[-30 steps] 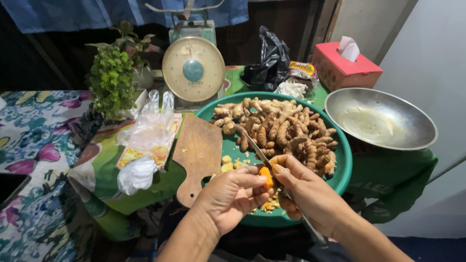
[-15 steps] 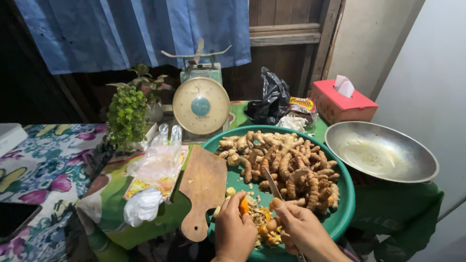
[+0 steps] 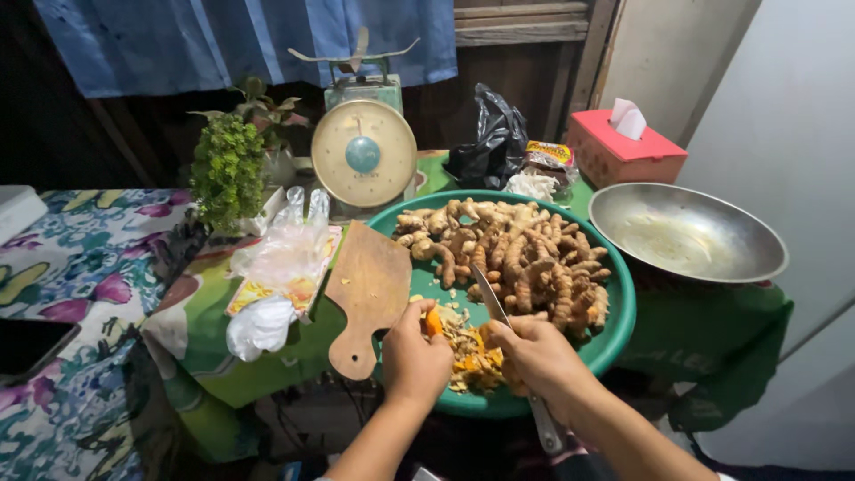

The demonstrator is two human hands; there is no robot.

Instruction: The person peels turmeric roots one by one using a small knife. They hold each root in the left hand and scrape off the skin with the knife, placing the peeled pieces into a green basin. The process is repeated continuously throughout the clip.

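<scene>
Right grip [image 3: 537, 356] clenched around knife [image 3: 489, 296], left [image 3: 414, 356] pinching turmeric piece [image 3: 434, 322] over basin's [image 3: 614, 330] near rim.

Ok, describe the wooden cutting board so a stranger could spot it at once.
Start at the big green basin of turmeric roots. The cutting board leans on its left rim, handle toward the left hand. It is the only brown wooden, paddle-shaped thing there.

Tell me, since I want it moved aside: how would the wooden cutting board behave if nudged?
The wooden cutting board looks stiff, so it would likely slide whole. It leans on the green basin rim, so it may tip or slip off.
</scene>
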